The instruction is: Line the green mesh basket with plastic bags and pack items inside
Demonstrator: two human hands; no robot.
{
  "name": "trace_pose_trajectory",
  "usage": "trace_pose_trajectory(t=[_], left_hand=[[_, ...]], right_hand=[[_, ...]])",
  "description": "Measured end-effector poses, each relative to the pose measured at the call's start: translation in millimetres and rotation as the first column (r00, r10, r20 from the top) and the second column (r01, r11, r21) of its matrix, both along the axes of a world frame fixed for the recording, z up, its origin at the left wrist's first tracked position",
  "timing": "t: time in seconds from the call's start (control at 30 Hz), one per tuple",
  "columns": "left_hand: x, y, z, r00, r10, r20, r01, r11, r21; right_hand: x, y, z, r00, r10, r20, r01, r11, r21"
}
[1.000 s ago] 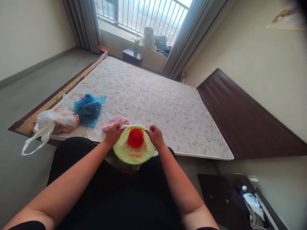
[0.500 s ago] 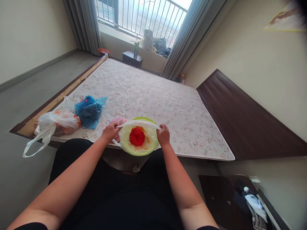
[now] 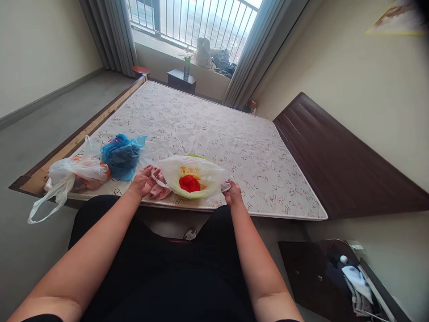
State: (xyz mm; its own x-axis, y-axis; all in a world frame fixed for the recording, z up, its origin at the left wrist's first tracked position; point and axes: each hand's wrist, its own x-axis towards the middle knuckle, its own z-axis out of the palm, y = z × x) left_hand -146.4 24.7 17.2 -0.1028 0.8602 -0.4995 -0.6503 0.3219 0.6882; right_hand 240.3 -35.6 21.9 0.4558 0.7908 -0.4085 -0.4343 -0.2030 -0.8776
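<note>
A translucent white plastic bag (image 3: 214,175) with orange print spreads wide at the front edge of the mattress. Yellow-green material, perhaps a round container (image 3: 194,156), shows at its back edge and through the plastic. Inside it lies something bright red (image 3: 189,183), whose kind I cannot make out. My left hand (image 3: 142,181), palm turned up, has the bag's left handle at its fingers. On the other side my right hand (image 3: 233,192) pinches the right handle. A pink cloth (image 3: 159,191) lies beside my left hand, partly under the bag.
A knotted white plastic bag (image 3: 78,172) and a blue plastic bag (image 3: 122,155) sit at the left on the mattress (image 3: 208,120). The dark headboard (image 3: 301,152) stands to the right. Below it is a dark cabinet (image 3: 301,268) with folded cloths (image 3: 357,286).
My hands have moved apart, stretching the bag's mouth wider and flatter. The red thing appears lower inside it, and more of the orange print shows. The view has shifted slightly.
</note>
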Motion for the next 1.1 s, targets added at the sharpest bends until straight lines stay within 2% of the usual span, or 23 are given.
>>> trace_pose_trajectory(t=[0.13,0.23,0.33,0.4,0.5,0.6,0.73,0.87,0.93,1.0,1.1], left_hand=[[17,-12,-2.3,0.983,-0.152,0.103,0.165,0.977,-0.133],[33,-22,-11.0,0.96,-0.252,0.121,0.27,0.95,-0.157],[45,-31,-17.7,0.959,-0.271,0.077,0.282,0.93,-0.234],[49,-37,-19.2,0.958,-0.28,0.057,0.285,0.924,-0.254],[50,-45,-19.5,0.937,-0.333,0.106,0.349,0.916,-0.198],[51,-49,-20.5,0.92,-0.376,0.112,0.39,0.908,-0.153],[49,-48,-19.4,0.911,-0.412,-0.01,0.407,0.903,-0.137],[44,-43,-13.6,0.908,-0.377,-0.182,0.367,0.926,-0.09],[40,-41,-10.0,0.927,-0.319,-0.198,0.306,0.948,-0.091],[37,-38,-5.6,0.956,-0.254,-0.146,0.238,0.964,-0.12],[35,-37,1.9,0.984,-0.173,-0.029,0.166,0.971,-0.17]], right_hand=[[-14,-8,-2,0.992,0.076,-0.105,-0.088,0.989,-0.115],[-29,-15,-8,0.977,0.146,-0.157,-0.17,0.974,-0.152],[-42,-23,-17,0.943,0.243,-0.226,-0.275,0.954,-0.121],[-47,-28,-21,0.936,0.261,-0.238,-0.292,0.951,-0.104],[-52,-33,-22,0.944,0.211,-0.254,-0.238,0.968,-0.08],[-53,-35,-19,0.966,0.104,-0.236,-0.128,0.988,-0.086],[-52,-36,-13,0.995,-0.037,-0.092,0.022,0.987,-0.157],[-49,-40,-6,0.994,-0.004,0.107,0.02,0.988,-0.154],[-49,-43,-1,0.997,-0.026,0.073,0.036,0.99,-0.139],[-51,-45,3,0.996,-0.079,-0.051,0.072,0.988,-0.134],[-56,-47,10,0.953,-0.174,-0.249,0.144,0.981,-0.132]])
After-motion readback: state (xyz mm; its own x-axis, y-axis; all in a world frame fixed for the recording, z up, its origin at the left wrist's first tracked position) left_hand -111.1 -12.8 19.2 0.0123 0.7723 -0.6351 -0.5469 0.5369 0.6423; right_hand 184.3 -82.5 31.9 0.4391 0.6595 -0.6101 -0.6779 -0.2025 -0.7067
